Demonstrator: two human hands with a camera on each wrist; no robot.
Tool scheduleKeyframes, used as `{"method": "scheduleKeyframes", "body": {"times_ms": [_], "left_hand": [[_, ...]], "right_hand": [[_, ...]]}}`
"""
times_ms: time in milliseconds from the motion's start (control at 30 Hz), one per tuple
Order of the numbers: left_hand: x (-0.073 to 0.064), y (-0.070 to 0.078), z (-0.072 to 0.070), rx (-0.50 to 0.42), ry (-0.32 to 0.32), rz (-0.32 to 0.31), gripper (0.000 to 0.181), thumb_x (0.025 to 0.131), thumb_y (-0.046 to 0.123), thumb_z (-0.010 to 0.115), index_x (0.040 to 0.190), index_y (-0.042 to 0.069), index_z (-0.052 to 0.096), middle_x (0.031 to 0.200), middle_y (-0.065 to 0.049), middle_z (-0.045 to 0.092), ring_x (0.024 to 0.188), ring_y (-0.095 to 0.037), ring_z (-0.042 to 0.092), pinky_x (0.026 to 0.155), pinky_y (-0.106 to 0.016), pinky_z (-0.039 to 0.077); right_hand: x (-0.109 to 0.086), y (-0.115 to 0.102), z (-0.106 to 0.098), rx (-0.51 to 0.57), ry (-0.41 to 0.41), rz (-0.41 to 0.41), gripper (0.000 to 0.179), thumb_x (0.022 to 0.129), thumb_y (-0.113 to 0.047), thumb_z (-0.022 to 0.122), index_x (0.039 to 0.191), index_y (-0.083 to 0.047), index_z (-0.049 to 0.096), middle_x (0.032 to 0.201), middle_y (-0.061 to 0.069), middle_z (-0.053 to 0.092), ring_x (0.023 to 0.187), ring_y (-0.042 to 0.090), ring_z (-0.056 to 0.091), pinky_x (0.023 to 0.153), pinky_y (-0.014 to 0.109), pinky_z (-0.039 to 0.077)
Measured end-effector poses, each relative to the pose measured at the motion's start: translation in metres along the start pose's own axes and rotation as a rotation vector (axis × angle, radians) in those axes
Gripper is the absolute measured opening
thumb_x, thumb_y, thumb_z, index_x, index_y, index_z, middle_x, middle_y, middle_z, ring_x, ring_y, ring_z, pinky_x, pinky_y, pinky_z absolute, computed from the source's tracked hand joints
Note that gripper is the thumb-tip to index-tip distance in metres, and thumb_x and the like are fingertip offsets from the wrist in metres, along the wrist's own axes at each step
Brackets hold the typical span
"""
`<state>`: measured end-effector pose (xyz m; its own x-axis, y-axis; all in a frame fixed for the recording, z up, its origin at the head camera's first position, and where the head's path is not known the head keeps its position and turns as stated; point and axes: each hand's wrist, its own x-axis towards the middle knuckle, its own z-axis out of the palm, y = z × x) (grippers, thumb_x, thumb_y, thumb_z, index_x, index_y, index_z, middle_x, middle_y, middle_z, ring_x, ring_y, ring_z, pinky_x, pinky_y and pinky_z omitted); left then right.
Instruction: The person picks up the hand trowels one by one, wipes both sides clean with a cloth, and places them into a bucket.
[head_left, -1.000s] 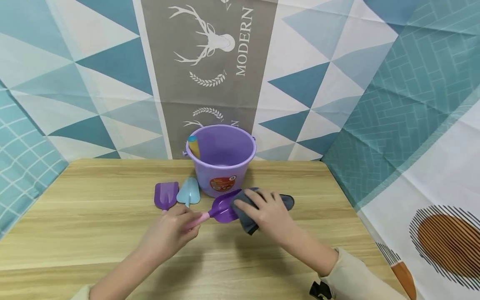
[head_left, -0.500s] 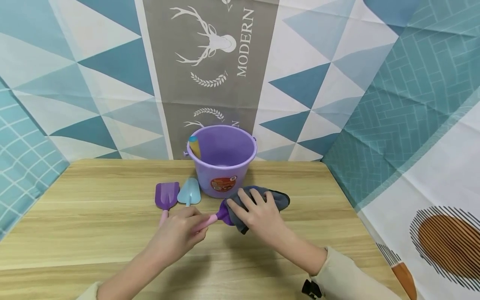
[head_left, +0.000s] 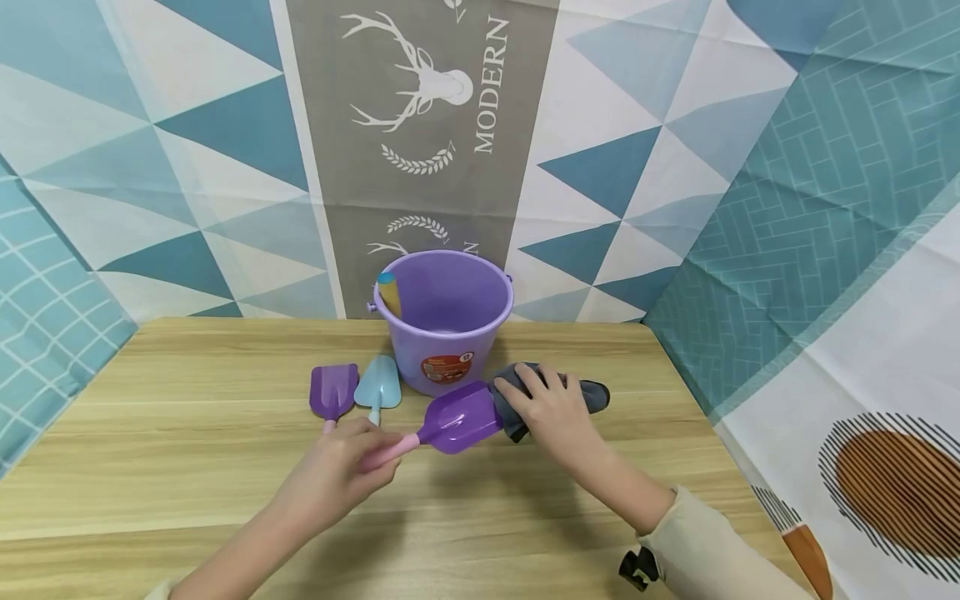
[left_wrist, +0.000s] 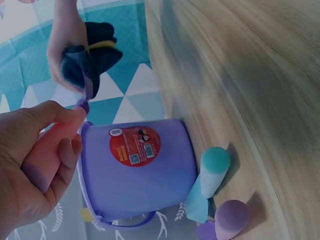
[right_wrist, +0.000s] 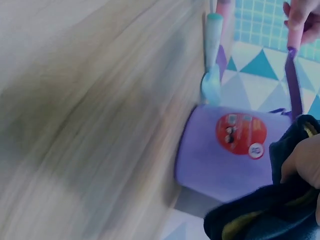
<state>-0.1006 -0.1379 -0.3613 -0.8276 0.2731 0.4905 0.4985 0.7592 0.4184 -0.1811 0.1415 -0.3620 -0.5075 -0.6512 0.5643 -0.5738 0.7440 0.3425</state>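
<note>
My left hand (head_left: 341,467) grips the pink handle of a toy shovel (head_left: 459,418), whose purple blade points right in the head view. The shovel is held above the table, in front of a purple bucket (head_left: 446,333). A dark grey cloth (head_left: 513,400) is bunched in my right hand (head_left: 553,417), its fingers curled over it at the far end of the blade. In the left wrist view the cloth (left_wrist: 82,65) wraps the blade's tip. The right wrist view shows the cloth (right_wrist: 265,210) with a yellow edge, and the blade (right_wrist: 293,85) leading into it.
A second purple shovel (head_left: 333,390) and a light blue shovel (head_left: 378,383) lie on the wooden table (head_left: 187,433) left of the bucket. A yellow handle with a blue end (head_left: 388,293) leans inside the bucket. Patterned cloth hangs behind and beside the table.
The cloth first slid left over the shovel blade toward the handle, then moved right to its tip, uncovering most of the blade. My left hand shifted slightly right, then back left.
</note>
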Motion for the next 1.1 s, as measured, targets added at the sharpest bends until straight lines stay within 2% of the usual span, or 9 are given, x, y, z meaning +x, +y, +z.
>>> {"method": "scheduleKeyframes", "body": {"times_ms": [67,167,267,400,533,633,800,933,1100], "left_hand": [[-0.001,-0.003,0.001,-0.009,0.015,0.013,0.026,0.069,0.009,0.077,0.093,0.018,0.074,0.076,0.016,0.057,0.068,0.003,0.043,0.069,-0.027,0.04],[-0.001,-0.008,0.003,-0.044,0.044,0.025,0.025,0.069,0.007,0.077,0.092,0.016,0.074,0.074,0.016,0.056,0.066,0.005,0.042,0.063,-0.02,0.039],[-0.001,-0.011,0.005,-0.095,0.078,0.03,0.023,0.068,0.004,0.078,0.089,0.012,0.074,0.073,0.014,0.057,0.064,0.005,0.043,0.057,-0.015,0.041],[0.0,-0.015,0.008,-0.161,0.102,0.013,0.023,0.069,0.002,0.078,0.089,0.011,0.073,0.074,0.009,0.062,0.064,0.004,0.046,0.052,-0.014,0.044],[0.0,-0.016,0.011,-0.236,0.098,-0.072,0.022,0.073,0.006,0.077,0.094,0.012,0.072,0.082,0.006,0.066,0.063,0.003,0.049,0.049,-0.017,0.045],[0.001,-0.015,0.013,-0.267,0.111,-0.128,0.021,0.076,0.009,0.076,0.096,0.014,0.072,0.086,0.005,0.067,0.064,0.001,0.05,0.051,-0.018,0.046],[0.002,-0.013,0.014,-0.315,0.128,-0.181,0.02,0.077,0.013,0.076,0.097,0.016,0.072,0.085,0.006,0.066,0.064,0.0,0.05,0.051,-0.019,0.046],[0.003,-0.011,0.017,-0.369,0.128,-0.179,0.019,0.078,0.013,0.075,0.097,0.016,0.072,0.08,0.005,0.066,0.058,0.001,0.05,0.046,-0.02,0.045],[0.006,-0.006,0.024,-0.329,0.174,-0.148,0.019,0.077,0.012,0.076,0.094,0.017,0.074,0.078,0.01,0.067,0.064,0.002,0.052,0.057,-0.018,0.045]], "right_hand": [[-0.003,0.002,0.001,0.056,-0.06,0.037,0.05,0.073,-0.009,0.078,0.119,-0.024,0.063,0.117,0.01,0.061,0.1,0.033,0.058,0.066,0.049,0.051],[-0.005,0.004,0.0,0.192,-0.134,0.124,0.062,0.068,-0.006,0.08,0.123,-0.025,0.059,0.121,0.009,0.058,0.104,0.032,0.057,0.071,0.05,0.051],[-0.004,0.006,-0.001,0.351,-0.154,0.226,0.071,0.064,0.0,0.081,0.125,-0.025,0.057,0.123,0.009,0.056,0.107,0.031,0.056,0.08,0.05,0.051],[-0.001,0.008,-0.002,0.51,-0.107,0.318,0.068,0.066,0.008,0.075,0.124,-0.023,0.058,0.12,0.009,0.058,0.108,0.031,0.056,0.087,0.048,0.051],[0.001,0.009,0.0,0.606,-0.058,0.368,0.063,0.07,0.011,0.068,0.124,-0.021,0.059,0.117,0.009,0.06,0.109,0.031,0.056,0.088,0.045,0.051],[0.001,0.008,0.0,0.649,-0.017,0.381,0.058,0.073,0.008,0.067,0.123,-0.02,0.06,0.115,0.01,0.06,0.108,0.029,0.057,0.089,0.045,0.05],[0.002,0.008,0.0,0.708,0.051,0.381,0.049,0.078,0.0,0.069,0.123,-0.018,0.06,0.115,0.008,0.061,0.108,0.025,0.057,0.091,0.043,0.049],[0.004,0.006,0.0,0.751,0.105,0.386,0.045,0.082,-0.006,0.068,0.124,-0.017,0.058,0.119,0.006,0.06,0.111,0.023,0.056,0.092,0.043,0.049],[0.006,0.004,-0.001,0.775,0.204,0.355,0.045,0.082,-0.005,0.067,0.125,-0.014,0.058,0.121,0.007,0.06,0.113,0.022,0.055,0.095,0.042,0.048]]}}
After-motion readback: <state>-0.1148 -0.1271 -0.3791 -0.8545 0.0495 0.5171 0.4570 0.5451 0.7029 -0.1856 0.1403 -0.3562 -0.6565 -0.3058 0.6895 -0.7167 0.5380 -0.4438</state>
